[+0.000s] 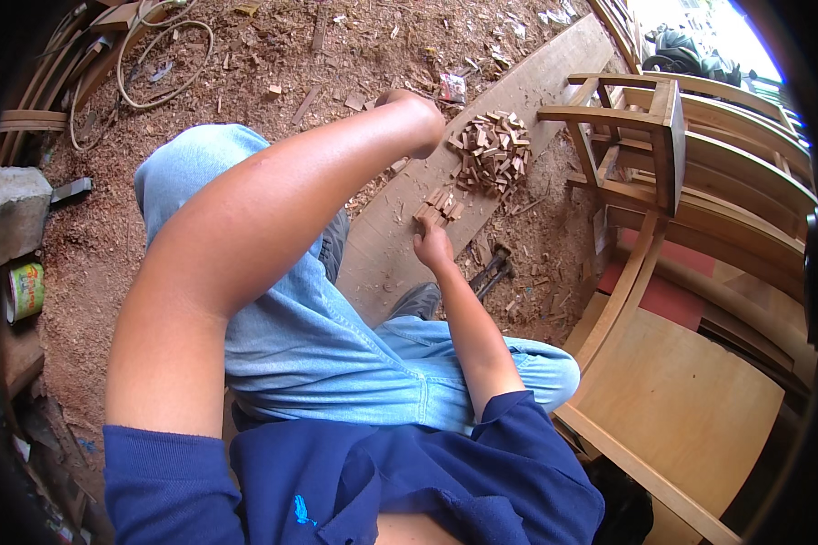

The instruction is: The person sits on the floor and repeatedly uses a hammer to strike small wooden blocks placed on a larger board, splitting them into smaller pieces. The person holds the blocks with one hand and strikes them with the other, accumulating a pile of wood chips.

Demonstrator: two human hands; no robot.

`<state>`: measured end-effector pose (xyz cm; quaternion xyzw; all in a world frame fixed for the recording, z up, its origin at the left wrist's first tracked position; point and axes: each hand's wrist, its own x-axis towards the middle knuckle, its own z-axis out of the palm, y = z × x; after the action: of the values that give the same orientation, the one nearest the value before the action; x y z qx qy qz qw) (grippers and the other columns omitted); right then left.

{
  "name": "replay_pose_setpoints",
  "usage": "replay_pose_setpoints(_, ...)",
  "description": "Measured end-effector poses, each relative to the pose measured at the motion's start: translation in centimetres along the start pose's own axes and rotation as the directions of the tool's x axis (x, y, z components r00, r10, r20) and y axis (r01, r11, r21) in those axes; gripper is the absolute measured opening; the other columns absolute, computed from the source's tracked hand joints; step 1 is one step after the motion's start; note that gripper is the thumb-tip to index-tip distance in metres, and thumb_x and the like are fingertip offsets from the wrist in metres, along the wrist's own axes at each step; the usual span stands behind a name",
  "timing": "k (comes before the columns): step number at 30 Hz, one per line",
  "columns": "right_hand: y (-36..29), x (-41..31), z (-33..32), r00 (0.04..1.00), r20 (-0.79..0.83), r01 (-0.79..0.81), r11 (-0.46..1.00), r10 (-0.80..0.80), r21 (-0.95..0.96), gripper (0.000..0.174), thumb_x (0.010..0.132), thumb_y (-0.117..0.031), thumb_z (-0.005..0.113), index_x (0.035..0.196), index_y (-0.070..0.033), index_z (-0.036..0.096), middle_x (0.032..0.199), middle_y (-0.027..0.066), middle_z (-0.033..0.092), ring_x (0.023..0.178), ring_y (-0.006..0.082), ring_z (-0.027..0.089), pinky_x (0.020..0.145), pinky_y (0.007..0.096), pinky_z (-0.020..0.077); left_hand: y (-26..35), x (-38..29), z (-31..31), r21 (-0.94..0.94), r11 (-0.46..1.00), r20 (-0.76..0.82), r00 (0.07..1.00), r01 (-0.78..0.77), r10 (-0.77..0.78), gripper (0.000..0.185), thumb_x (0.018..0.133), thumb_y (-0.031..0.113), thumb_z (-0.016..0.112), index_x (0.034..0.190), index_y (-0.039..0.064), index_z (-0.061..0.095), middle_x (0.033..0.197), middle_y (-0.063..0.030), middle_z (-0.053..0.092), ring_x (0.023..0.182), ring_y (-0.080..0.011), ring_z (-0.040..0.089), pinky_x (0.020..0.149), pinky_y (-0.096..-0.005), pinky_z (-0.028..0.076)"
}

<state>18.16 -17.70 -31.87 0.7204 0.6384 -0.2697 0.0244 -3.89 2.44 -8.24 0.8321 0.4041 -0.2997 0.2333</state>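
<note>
My left hand (412, 122) is bent at the wrist above the left edge of a long wooden board (388, 252); its fingers are mostly hidden, and whether it holds anything cannot be seen. My right hand (433, 243) lies low over the board, its fingers against the near end of a small group of wooden blocks (440, 206) set side by side. The thumb points left, apart from the blocks; the other fingers are partly hidden. Just beyond, a heap of small wooden blocks (494, 153) covers part of the board and its right edge.
Wood shavings (245, 61) cover the ground. Two dark-headed tools (494, 272), possibly hammers, lie right of my right forearm. Wooden chair frames (668, 150) stand on the right. A looped cable (201, 75), a concrete block (10, 211) and a tin can (25, 293) are at the left.
</note>
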Motion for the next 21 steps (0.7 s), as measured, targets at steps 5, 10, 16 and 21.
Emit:
replay_pose_setpoints(5,0.0,0.1,0.1,1.000,0.000,-0.017,0.999,0.017,0.028,0.047,0.085,-0.016,0.060,0.131,-0.008,0.061,0.112,0.0231,0.070,0.109,0.0396,0.066,0.096,0.0467,0.0523,-0.1,-0.1,0.0,0.003,1.000,0.007,1.000,-0.005,0.005,0.041,0.093,0.018,0.060,0.132,0.008,0.064,0.129,-0.0096,0.067,0.110,-0.0293,0.069,0.093,-0.0518,0.054)
replay_pose_setpoints(10,-0.1,-0.1,-0.2,1.000,-0.004,-0.026,1.000,0.026,0.012,0.047,0.085,-0.017,0.060,0.131,-0.008,0.061,0.110,0.0229,0.071,0.107,0.0396,0.067,0.094,0.0468,0.0531,-0.1,0.1,0.3,-0.018,1.000,-0.020,1.000,-0.004,0.004,0.039,0.092,0.016,0.061,0.130,0.007,0.066,0.127,-0.0107,0.068,0.109,-0.0294,0.070,0.092,-0.0523,0.055)
replay_pose_setpoints(16,0.4,0.6,0.1,0.994,-0.105,0.027,0.998,-0.020,0.063,0.038,0.085,-0.015,0.062,0.122,-0.008,0.066,0.103,0.0219,0.071,0.099,0.0385,0.069,0.088,0.0458,0.0546,0.0,-0.1,0.2,-0.012,1.000,-0.019,1.000,-0.001,0.001,0.038,0.090,0.013,0.062,0.127,0.006,0.068,0.128,-0.0108,0.068,0.111,-0.0292,0.069,0.091,-0.0520,0.056)
replay_pose_setpoints(21,1.8,2.7,-1.0,0.962,-0.272,0.037,0.979,0.019,0.199,0.025,0.084,-0.011,0.064,0.107,-0.003,0.072,0.082,0.0186,0.072,0.075,0.0303,0.071,0.072,0.0414,0.0552,-0.1,0.0,0.4,-0.032,0.999,-0.022,1.000,0.002,-0.003,0.039,0.089,0.012,0.063,0.127,0.006,0.068,0.128,-0.0107,0.069,0.111,-0.0288,0.070,0.090,-0.0508,0.057)
